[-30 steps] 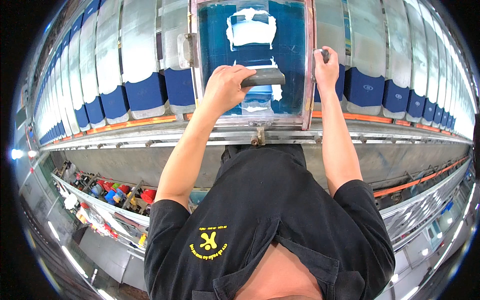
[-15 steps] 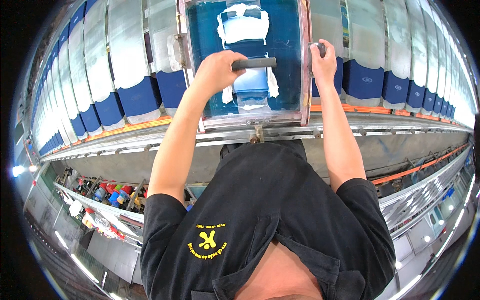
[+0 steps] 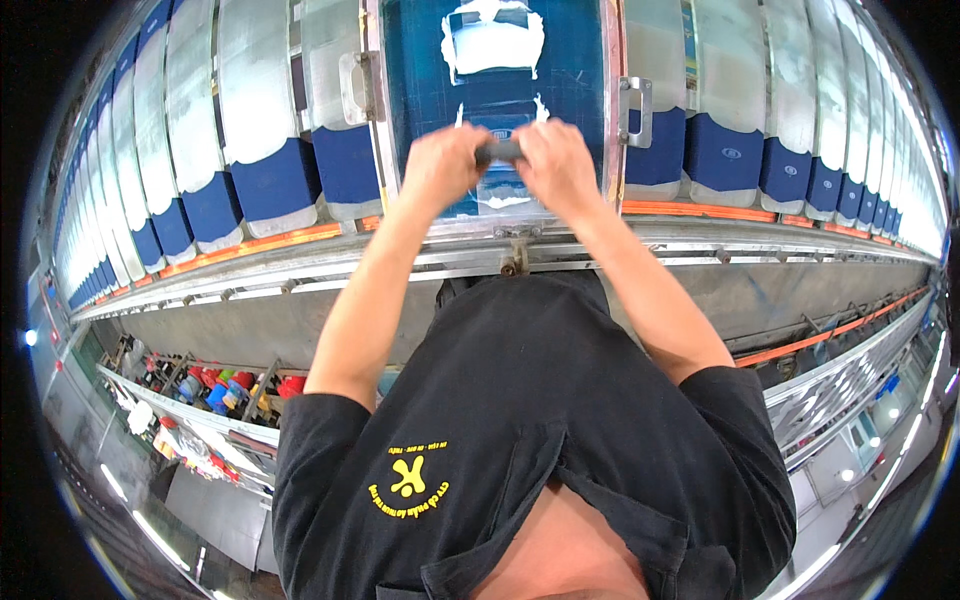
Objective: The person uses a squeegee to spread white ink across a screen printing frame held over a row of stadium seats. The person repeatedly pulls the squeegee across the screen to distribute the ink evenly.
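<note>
Over the near part of a blue printing screen point(image 3: 420, 90), both my hands are closed round the dark grip of a squeegee point(image 3: 501, 152). My left hand point(image 3: 445, 168) wraps its left end, and my right hand point(image 3: 560, 172) wraps its right end; the fingers are slightly blurred. White ink point(image 3: 498, 50) lies in a thick patch at the far middle of the screen, with thin streaks near the squeegee. A pale frame point(image 3: 613, 100) edges the screen. On its right side is a metal handle point(image 3: 637, 112), which neither hand touches.
Long rows of pale boards bearing navy fabric pieces point(image 3: 728, 160) stretch left and right of the screen. A metal rail point(image 3: 300, 262) runs along the near side. Behind me, to the left, a shelf holds several coloured containers point(image 3: 225, 392).
My right hand has let go of the frame's handle and moved left onto the squeegee. My left hand and the squeegee have come nearer to me.
</note>
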`<state>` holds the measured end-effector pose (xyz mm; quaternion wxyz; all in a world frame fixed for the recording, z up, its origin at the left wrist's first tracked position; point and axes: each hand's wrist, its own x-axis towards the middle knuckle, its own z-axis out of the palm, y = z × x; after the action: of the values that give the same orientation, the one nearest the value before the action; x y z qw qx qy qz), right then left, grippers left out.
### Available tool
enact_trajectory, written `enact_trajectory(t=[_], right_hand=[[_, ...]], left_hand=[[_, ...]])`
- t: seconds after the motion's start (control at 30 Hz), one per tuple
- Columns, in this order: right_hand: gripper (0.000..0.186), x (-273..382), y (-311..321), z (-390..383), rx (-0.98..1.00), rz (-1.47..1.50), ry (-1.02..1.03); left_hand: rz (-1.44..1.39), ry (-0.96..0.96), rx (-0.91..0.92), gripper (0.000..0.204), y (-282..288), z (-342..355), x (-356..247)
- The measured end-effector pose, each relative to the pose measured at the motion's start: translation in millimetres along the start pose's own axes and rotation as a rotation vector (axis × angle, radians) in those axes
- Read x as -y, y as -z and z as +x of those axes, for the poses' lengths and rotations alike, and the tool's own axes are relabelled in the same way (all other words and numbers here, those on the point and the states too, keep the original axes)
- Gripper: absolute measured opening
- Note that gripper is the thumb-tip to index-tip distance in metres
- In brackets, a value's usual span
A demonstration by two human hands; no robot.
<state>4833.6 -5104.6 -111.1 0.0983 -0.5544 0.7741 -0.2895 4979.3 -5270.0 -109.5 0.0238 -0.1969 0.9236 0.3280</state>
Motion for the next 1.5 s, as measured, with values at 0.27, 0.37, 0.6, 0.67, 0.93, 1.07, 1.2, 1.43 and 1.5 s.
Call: enact_trajectory(t=[0.27,0.37,0.6,0.67,0.93,1.07,1.2,1.43,1.5], right_hand=[[0.021,-27,18,49,0.087,0.097,-0.002],[0.022,-26,7,52,-0.055,0.012,0.013],[0.028,5,17,-32,0.081,0.156,-0.101],[0.032,-22,31,-17,-0.013,0.393,-0.170],[0.032,-192,13,-5,-0.490,0.340,-0.794],[0.035,-171,19,5,-0.491,0.400,-0.859],[0.037,-171,26,2,-0.462,0.456,-0.778],[0.029,-100,30,44,-0.661,0.684,-0.710],[0.025,-85,-6,45,-0.648,0.768,-0.713]], left_hand=[[-0.024,0.098,0.134,0.030,41,49,-5],[-0.054,0.144,0.024,0.024,34,54,-10],[-0.089,0.135,0.194,0.028,1,-23,-23],[-0.080,0.228,0.312,0.031,21,-13,-35],[-0.051,0.053,0.066,0.034,40,30,-33],[-0.119,-0.079,-0.169,0.051,-4,-11,-13],[-0.045,-0.082,-0.153,0.061,-51,-85,-20],[-0.034,-0.053,-0.139,0.065,-12,-140,-13],[-0.010,-0.067,-0.167,0.060,14,-146,17]])
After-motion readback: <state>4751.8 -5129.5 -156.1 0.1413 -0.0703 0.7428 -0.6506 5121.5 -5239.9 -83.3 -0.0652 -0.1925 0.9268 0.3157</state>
